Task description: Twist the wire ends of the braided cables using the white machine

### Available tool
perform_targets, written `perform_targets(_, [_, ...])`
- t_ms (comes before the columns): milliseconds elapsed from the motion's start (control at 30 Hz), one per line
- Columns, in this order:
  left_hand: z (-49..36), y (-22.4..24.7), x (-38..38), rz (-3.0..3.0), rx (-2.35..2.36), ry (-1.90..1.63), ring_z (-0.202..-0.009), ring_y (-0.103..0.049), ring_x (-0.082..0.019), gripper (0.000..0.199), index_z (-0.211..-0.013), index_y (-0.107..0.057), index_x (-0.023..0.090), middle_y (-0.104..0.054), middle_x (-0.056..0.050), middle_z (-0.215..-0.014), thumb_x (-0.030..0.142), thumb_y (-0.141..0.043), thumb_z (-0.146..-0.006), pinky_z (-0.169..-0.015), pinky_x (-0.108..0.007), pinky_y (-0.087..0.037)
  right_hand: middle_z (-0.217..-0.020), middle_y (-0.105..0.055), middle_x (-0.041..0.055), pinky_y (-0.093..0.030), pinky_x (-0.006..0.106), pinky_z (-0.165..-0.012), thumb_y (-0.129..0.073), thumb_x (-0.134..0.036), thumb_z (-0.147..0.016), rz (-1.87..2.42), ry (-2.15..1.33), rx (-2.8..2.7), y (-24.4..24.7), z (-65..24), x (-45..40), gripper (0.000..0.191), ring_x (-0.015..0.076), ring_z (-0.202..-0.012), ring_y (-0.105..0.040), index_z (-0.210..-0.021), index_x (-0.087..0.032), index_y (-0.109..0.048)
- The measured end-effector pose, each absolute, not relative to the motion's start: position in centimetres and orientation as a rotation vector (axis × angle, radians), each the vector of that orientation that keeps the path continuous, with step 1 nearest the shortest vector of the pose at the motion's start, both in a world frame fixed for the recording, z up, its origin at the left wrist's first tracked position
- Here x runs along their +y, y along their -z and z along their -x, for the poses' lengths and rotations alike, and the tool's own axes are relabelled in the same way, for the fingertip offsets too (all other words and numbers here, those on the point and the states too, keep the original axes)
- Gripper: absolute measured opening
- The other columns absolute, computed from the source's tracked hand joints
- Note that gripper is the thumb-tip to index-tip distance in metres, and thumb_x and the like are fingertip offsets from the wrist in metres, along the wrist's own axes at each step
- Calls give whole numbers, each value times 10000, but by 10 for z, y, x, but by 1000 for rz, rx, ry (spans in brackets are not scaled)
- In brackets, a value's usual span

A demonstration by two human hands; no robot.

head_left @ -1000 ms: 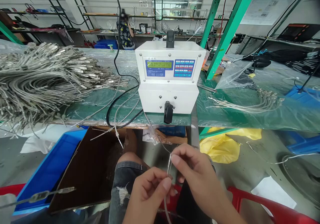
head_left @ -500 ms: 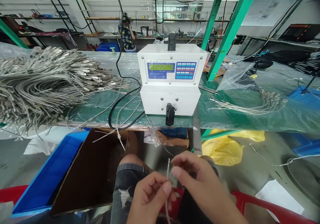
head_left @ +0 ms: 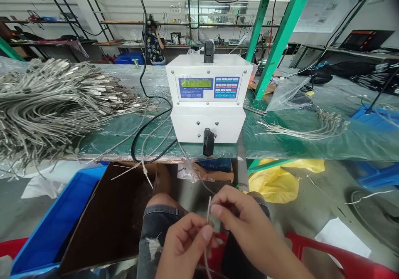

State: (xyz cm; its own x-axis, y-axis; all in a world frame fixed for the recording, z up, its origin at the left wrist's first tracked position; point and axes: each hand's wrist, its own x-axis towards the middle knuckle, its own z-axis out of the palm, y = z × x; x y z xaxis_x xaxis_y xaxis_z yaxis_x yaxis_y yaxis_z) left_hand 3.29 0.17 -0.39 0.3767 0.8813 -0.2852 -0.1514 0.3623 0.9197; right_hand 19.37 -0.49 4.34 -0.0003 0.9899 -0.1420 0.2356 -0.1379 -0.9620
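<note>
My left hand [head_left: 190, 239] pinches a thin light-grey cable [head_left: 208, 212] between thumb and fingers. The cable's short upper end stands up above the grip, and its lower part hangs down past my palm. Close beside that end, my right hand [head_left: 238, 216] is closed, thumb tip against fingers. What lies in this pinch is too small to make out, and I cannot tell whether the fingertips touch the cable. Both hands are low over my lap, in front of the bench. Beyond them stands a white machine [head_left: 205, 121] with a display, a keypad and a black nozzle-like front part.
A big heap of grey cables [head_left: 56, 104] covers the bench's left side. A smaller cable bundle [head_left: 305, 127] lies on the right. Below left are a cardboard box [head_left: 102, 216] and a blue bin [head_left: 59, 216]. A green post [head_left: 280, 42] rises behind the machine. A person [head_left: 154, 44] is at the back.
The view has shifted slightly, so the machine and bench sit a little further left. My right fingertips are a little closer to the cable's end; my left hand keeps its pinch.
</note>
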Motion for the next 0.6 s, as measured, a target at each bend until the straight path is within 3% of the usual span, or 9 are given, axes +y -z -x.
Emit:
perform_targets(300, [-29,-5,6,-905,1009,-864,-527,-547,-121,303,-712,-715,167,-703,-28,-611,457,-771,-780,-559,-230,-425,-742,-583,-3,-463,239,-648,-626,-479,-857,1498,-811,-953,-53,-230,2,274,160,-715,-545,-797,-212,-640])
perform_targets(467, [-31,-19,21,-778,1013,-1098,-666,-597,-133,204,-755,-709,202,-706,10,-678,391,-755,-818,-682,-219,-453,-977,-705,42,-500,271,-804,-629,-378,-864,1425,-1324,-1288,-21,-198,-19,238,193,-885,-643,-1031,-217,-682])
perform_targets(600, [-32,-24,28,-706,1039,-1146,-769,-614,-146,195,-735,-704,206,-743,-1,-747,375,-759,-818,-754,-218,-443,-711,-665,21,-453,232,-643,-536,-513,-917,1384,-1440,-1284,4,-169,-30,359,160,-676,-608,-858,-186,-672])
